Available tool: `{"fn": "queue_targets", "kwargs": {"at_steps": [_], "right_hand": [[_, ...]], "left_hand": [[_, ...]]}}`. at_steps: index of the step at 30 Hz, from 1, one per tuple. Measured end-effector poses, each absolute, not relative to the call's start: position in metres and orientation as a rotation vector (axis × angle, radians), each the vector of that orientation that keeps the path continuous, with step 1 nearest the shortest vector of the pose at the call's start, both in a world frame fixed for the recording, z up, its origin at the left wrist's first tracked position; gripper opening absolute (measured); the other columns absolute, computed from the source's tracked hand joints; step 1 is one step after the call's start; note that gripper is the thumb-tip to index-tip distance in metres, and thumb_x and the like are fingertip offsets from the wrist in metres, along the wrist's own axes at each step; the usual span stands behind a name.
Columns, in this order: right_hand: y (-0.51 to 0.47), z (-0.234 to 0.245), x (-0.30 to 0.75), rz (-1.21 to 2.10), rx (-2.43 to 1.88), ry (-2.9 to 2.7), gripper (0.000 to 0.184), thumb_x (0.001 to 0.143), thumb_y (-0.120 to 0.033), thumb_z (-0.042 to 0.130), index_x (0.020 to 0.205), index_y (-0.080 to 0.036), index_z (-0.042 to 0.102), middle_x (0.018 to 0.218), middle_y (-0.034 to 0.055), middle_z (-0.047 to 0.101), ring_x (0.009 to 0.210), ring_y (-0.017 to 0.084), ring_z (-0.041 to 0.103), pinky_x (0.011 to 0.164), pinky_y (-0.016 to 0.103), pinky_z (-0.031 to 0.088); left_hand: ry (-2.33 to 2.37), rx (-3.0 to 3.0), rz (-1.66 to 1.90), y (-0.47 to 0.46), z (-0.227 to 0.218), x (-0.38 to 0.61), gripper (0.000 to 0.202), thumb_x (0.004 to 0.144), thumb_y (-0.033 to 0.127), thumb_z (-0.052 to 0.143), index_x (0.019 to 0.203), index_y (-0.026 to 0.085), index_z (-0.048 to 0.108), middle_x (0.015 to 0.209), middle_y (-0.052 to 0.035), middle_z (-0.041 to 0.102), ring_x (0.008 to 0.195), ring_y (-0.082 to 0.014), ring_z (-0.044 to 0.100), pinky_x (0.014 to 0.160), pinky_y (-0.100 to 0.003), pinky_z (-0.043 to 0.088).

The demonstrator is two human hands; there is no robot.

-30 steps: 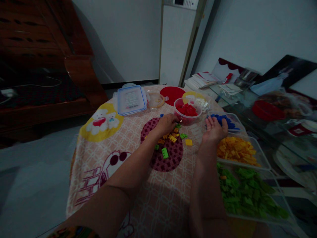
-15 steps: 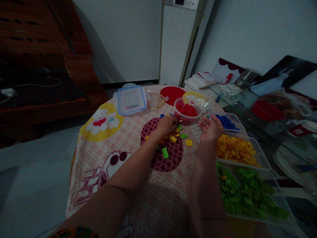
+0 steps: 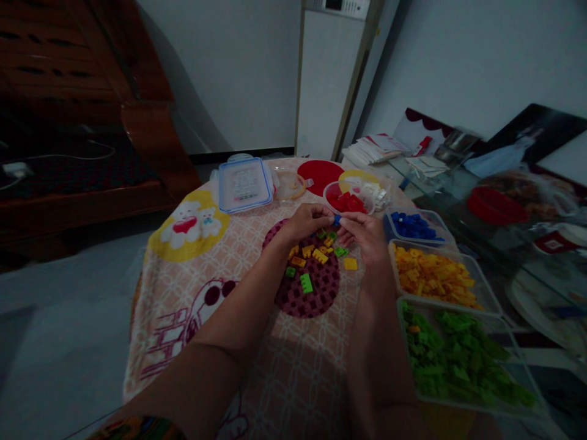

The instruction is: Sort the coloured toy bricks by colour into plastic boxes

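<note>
A small blue building block point(image 3: 337, 220) is pinched between my two hands above the far part of the table. My left hand point(image 3: 308, 221) grips its left side, fingers closed. From the right, my right hand point(image 3: 365, 233) holds the same block between thumb and fingertips. Below them, several loose yellow blocks point(image 3: 320, 255) and a green block point(image 3: 306, 283) lie on the tablecloth's dark red round patch point(image 3: 316, 299). Just past my right hand stands a clear round bowl of red blocks point(image 3: 347, 202), its near side partly hidden by my fingers.
Along the table's right edge sit clear containers of blue blocks point(image 3: 415, 225), yellow blocks point(image 3: 431, 275) and green blocks point(image 3: 458, 354). A blue-rimmed lid point(image 3: 244, 185) lies at the back left. Beyond the right edge is a cluttered glass table point(image 3: 495, 244).
My left hand has lifted slightly off the loose blocks. My right hand has moved left from beside the blue container, and both hands now meet at a blue block.
</note>
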State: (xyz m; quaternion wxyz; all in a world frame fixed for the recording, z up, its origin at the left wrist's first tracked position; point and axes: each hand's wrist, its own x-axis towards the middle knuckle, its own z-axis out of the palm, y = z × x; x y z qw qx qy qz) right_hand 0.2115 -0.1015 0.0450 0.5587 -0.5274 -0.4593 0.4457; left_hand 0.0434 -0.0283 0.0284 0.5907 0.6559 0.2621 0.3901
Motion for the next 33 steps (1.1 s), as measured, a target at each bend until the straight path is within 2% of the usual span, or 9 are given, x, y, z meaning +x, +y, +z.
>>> {"fn": "queue_targets", "kwargs": {"at_steps": [4, 11, 15, 18, 19, 23, 27, 30, 33], "right_hand": [[-0.100, 0.042, 0.208, 1.050, -1.278, -1.088, 0.041, 0.065, -0.045, 0.083, 0.094, -0.018, 0.072, 0.057, -0.0025, 0.069, 0.042, 0.013, 0.060, 0.038, 0.020, 0.046], [-0.099, 0.041, 0.217, 1.000, -1.260, -0.892, 0.034, 0.067, -0.042, 0.083, 0.084, -0.016, 0.069, 0.054, -0.0009, 0.068, 0.039, 0.013, 0.060, 0.035, 0.019, 0.045], [-0.096, 0.039, 0.227, 0.839, -1.196, -0.619, 0.027, 0.073, -0.036, 0.080, 0.081, -0.017, 0.063, 0.056, -0.0016, 0.068, 0.042, 0.013, 0.063, 0.038, 0.019, 0.048], [-0.093, 0.037, 0.238, 0.624, -1.149, -0.333, 0.016, 0.081, -0.025, 0.068, 0.092, -0.018, 0.061, 0.060, -0.0041, 0.067, 0.050, 0.013, 0.067, 0.047, 0.020, 0.057], [-0.092, 0.036, 0.242, 0.556, -1.140, -0.248, 0.018, 0.082, -0.021, 0.064, 0.100, -0.018, 0.060, 0.061, -0.0050, 0.067, 0.054, 0.012, 0.069, 0.052, 0.021, 0.059], [-0.091, 0.035, 0.253, 0.391, -1.120, -0.075, 0.050, 0.078, -0.008, 0.058, 0.127, -0.019, 0.053, 0.070, -0.0066, 0.067, 0.069, 0.013, 0.075, 0.067, 0.026, 0.065], [-0.092, 0.037, 0.249, 0.397, -1.131, -0.133, 0.052, 0.074, -0.007, 0.058, 0.125, -0.017, 0.055, 0.070, -0.0057, 0.067, 0.066, 0.014, 0.074, 0.062, 0.025, 0.064], [-0.092, 0.038, 0.242, 0.474, -1.160, -0.229, 0.034, 0.072, -0.011, 0.059, 0.106, -0.017, 0.061, 0.063, -0.0046, 0.066, 0.053, 0.014, 0.069, 0.049, 0.021, 0.057], [-0.092, 0.039, 0.236, 0.526, -1.175, -0.327, 0.018, 0.072, -0.018, 0.060, 0.090, -0.017, 0.061, 0.057, -0.0055, 0.064, 0.044, 0.012, 0.063, 0.042, 0.019, 0.052]], "left_hand": [[0.590, 1.510, 0.918, -0.029, 0.027, 0.048, 0.029, 0.071, 0.039, 0.079, 0.079, 0.013, 0.068, 0.067, 0.0005, 0.065, 0.059, -0.0089, 0.054, 0.059, -0.021, 0.044], [0.599, 1.569, 0.897, -0.029, 0.028, 0.048, 0.030, 0.074, 0.034, 0.077, 0.093, 0.011, 0.073, 0.081, -0.0049, 0.074, 0.066, -0.0121, 0.064, 0.063, -0.023, 0.050], [0.653, 1.588, 0.905, -0.027, 0.029, 0.044, 0.024, 0.075, 0.029, 0.074, 0.092, 0.011, 0.073, 0.078, -0.0049, 0.074, 0.064, -0.0122, 0.065, 0.061, -0.023, 0.050], [0.733, 1.581, 0.923, -0.023, 0.030, 0.038, 0.020, 0.076, 0.026, 0.070, 0.089, 0.011, 0.073, 0.075, -0.0039, 0.073, 0.062, -0.0115, 0.064, 0.060, -0.022, 0.051], [0.772, 1.574, 0.937, -0.021, 0.030, 0.035, 0.019, 0.077, 0.026, 0.069, 0.089, 0.012, 0.073, 0.074, -0.0037, 0.073, 0.060, -0.0113, 0.063, 0.059, -0.022, 0.050], [1.016, 1.566, 1.070, -0.009, 0.025, 0.019, 0.018, 0.077, 0.025, 0.066, 0.089, 0.013, 0.073, 0.071, -0.0024, 0.071, 0.059, -0.0118, 0.063, 0.059, -0.023, 0.051], [1.323, 1.700, 1.191, 0.002, 0.019, 0.004, 0.018, 0.079, 0.020, 0.063, 0.091, 0.015, 0.075, 0.081, -0.0045, 0.075, 0.073, -0.0170, 0.069, 0.071, -0.028, 0.057], [1.454, 1.897, 1.160, 0.006, 0.012, 0.001, 0.026, 0.082, 0.018, 0.060, 0.102, 0.015, 0.076, 0.099, -0.0083, 0.078, 0.092, -0.0210, 0.072, 0.089, -0.035, 0.058], [1.445, 2.092, 1.055, 0.005, 0.002, 0.007, 0.039, 0.085, 0.020, 0.059, 0.122, 0.015, 0.072, 0.126, -0.0128, 0.073, 0.114, -0.0252, 0.068, 0.104, -0.041, 0.053]]}}
